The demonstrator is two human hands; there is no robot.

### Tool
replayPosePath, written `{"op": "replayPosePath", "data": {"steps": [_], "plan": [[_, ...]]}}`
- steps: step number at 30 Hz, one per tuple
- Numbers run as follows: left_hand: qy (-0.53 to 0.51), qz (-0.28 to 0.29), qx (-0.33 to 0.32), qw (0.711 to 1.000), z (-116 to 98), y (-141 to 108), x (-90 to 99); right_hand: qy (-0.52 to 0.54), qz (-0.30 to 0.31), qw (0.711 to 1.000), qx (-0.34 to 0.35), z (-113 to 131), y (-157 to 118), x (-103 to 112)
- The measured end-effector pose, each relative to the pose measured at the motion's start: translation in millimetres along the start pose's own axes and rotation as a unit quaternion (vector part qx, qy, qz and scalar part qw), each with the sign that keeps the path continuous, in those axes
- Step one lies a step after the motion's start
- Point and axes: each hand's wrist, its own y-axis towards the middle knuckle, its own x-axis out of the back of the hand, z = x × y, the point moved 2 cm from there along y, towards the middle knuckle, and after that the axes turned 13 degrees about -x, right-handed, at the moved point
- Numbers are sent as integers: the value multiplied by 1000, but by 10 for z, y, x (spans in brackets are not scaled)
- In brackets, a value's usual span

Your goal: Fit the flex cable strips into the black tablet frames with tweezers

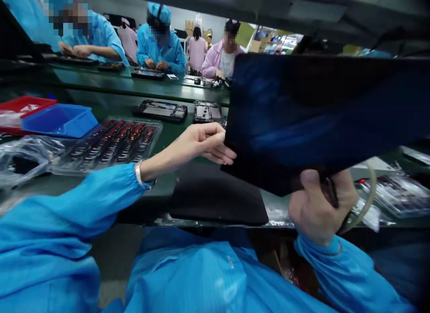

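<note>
A large, dark, glossy flat panel (302,111) is tilted up in front of me, filling the right side of the view. My right hand (319,205) is closed at its lower edge, thumb against the near face; it is slightly blurred. A small dark loop-shaped thing (331,192) also shows between its fingers, its kind unclear. At the panel's lower left edge is my left hand (213,145), fingers bent together with the fingertips on the edge. Below, a black mat (218,196) lies at the bench's front edge.
Left stand a clear tray of small red-and-black parts (117,140), a blue bin (60,120) and a red bin (27,109). Opened tablet-like devices (163,110) lie behind. A pale hose (369,192) and another clear tray (399,192) are right. Co-workers (161,44) sit across.
</note>
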Motion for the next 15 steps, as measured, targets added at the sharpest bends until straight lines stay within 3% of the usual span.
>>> {"op": "replayPosePath", "data": {"steps": [2,5,9,15], "plan": [[44,-13,-32,998,-35,-87,-57,61,-41,987,-142,-58,-7,-31],[116,-44,-60,990,-54,-139,-96,72,6,953,-296,-101,-27,-38],[116,-79,-59,988,37,-136,-92,63,68,914,-395,-83,-73,-24],[21,-126,34,991,262,-139,-46,110,116,850,-502,-66,-134,-106]]}}
